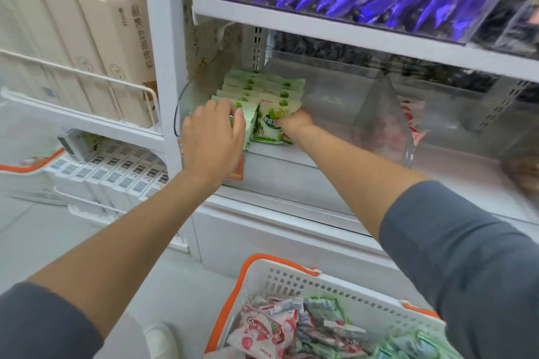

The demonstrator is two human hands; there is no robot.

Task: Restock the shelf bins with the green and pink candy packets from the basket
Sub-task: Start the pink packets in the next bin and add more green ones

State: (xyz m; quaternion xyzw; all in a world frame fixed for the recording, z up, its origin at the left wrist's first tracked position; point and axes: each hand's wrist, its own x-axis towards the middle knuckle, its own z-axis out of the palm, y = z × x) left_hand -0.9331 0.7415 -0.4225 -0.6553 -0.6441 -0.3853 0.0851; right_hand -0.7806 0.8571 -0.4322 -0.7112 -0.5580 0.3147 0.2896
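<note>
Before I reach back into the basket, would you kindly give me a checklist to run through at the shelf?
1. Green packets stand in tidy rows: ok.
2. Left hand holds the left row steady: ok.
3. Front packet released: not ok, right hand grips it.
4. Free room between the rows and the divider: ok.
5. Basket holds more stock to shelve: ok.
6. Pink packets beyond the divider, fill level: cannot tell, blurred.
</note>
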